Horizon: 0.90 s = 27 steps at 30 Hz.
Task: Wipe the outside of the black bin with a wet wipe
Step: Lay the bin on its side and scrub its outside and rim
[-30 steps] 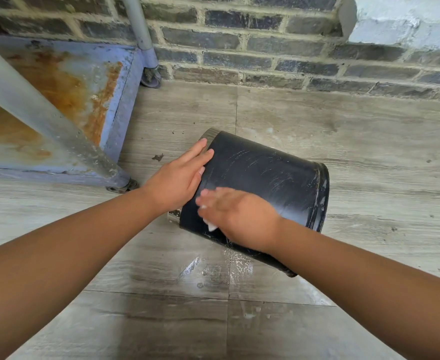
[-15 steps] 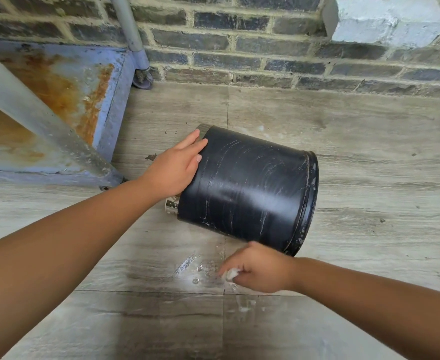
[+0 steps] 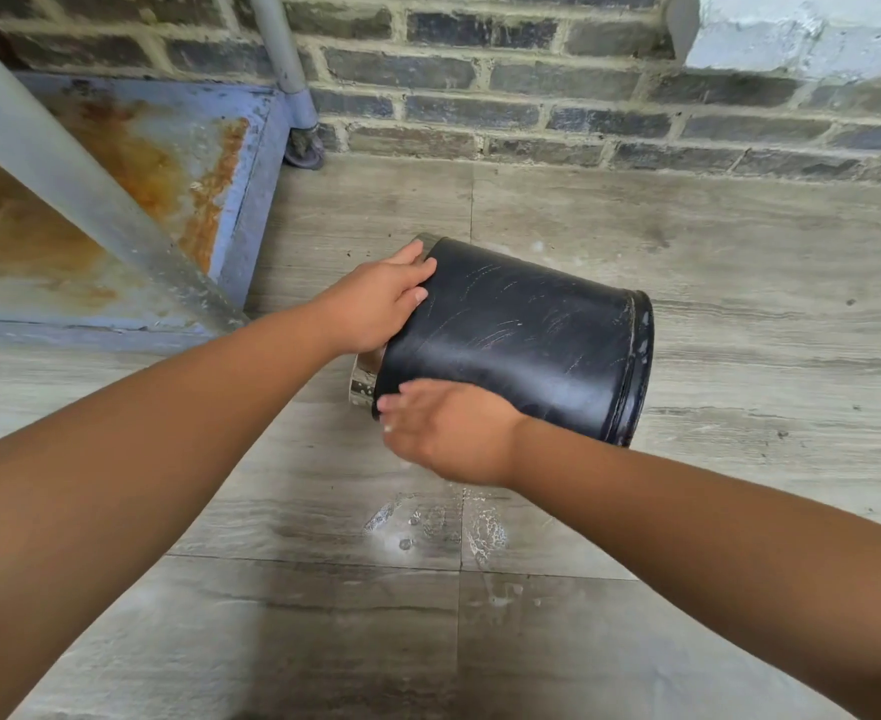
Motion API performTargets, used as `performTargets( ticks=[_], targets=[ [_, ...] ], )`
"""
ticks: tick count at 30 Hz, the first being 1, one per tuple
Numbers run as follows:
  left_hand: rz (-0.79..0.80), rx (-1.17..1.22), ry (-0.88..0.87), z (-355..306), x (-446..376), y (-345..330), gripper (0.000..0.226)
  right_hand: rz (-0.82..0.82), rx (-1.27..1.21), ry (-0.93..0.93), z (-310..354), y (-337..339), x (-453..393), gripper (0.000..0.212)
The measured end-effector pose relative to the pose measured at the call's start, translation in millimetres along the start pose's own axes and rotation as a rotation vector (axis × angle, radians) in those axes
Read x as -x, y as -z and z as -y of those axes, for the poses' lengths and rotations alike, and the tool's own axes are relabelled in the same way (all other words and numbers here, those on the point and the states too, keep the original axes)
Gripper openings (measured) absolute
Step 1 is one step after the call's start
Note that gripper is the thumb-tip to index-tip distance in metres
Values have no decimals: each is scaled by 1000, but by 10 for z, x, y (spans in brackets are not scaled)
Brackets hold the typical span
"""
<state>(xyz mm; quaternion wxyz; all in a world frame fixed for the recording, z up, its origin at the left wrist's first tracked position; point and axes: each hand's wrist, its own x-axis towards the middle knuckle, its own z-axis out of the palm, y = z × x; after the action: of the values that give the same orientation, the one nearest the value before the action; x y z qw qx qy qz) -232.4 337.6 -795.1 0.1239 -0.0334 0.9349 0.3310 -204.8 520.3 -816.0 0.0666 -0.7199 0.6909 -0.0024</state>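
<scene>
The black bin [image 3: 521, 330] lies on its side on the floor, scuffed and streaked, its shiny metal rim at the left end. My left hand [image 3: 376, 298] grips that left end from above, fingers over the rim. My right hand [image 3: 443, 428] presses flat against the bin's near lower side, close to the left end. The wet wipe is hidden under that palm; only a tiny white bit shows at the fingertips.
A wet patch [image 3: 438, 522] glistens on the grey floor tiles just below the bin. A rusty blue metal cart [image 3: 168, 163] with a slanted grey leg [image 3: 64, 168] and a caster [image 3: 305, 145] stands at the left. A brick wall [image 3: 583, 96] runs behind.
My right hand went from the bin down to the wet floor, then came back up onto the bin's near side. My left hand shifted its hold on the rim and the bin turned slightly.
</scene>
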Motion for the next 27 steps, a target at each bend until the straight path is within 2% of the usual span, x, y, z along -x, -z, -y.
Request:
performTargets(
  ticks=[2,4,6,8,11,15,18,19,20,22,25,27],
  targets=[
    [19,-26,2,-11,-33,16,48,141,117,71,132,-193,65,20],
    [29,-36,16,-15,-61,40,48,385,143,79,276,-362,189,18],
    [31,-28,32,-46,-93,65,48,581,63,-34,324,-452,379,19],
    [17,-5,44,-75,-96,71,48,616,-64,-160,317,-476,561,20],
    [30,34,39,-56,6,39,54,449,-379,-216,355,-350,686,26],
    [0,15,25,39,422,-98,78,91,-840,-354,443,-29,788,30],
    [-104,227,165,150,818,-250,96,-99,-1150,-552,378,184,871,23],
    [-102,331,247,211,944,-314,93,-140,-1287,-622,352,244,898,25],
    [-55,388,304,278,1060,-398,80,-174,-1414,-676,330,289,925,28],
    [83,382,333,390,1251,-582,45,-212,-1589,-751,315,332,986,35],
    [74,399,361,430,1329,-696,24,-267,-1709,-807,304,359,1023,27],
    [72,313,375,396,1295,-645,17,-341,-1766,-824,269,385,1021,19]
  ],
)
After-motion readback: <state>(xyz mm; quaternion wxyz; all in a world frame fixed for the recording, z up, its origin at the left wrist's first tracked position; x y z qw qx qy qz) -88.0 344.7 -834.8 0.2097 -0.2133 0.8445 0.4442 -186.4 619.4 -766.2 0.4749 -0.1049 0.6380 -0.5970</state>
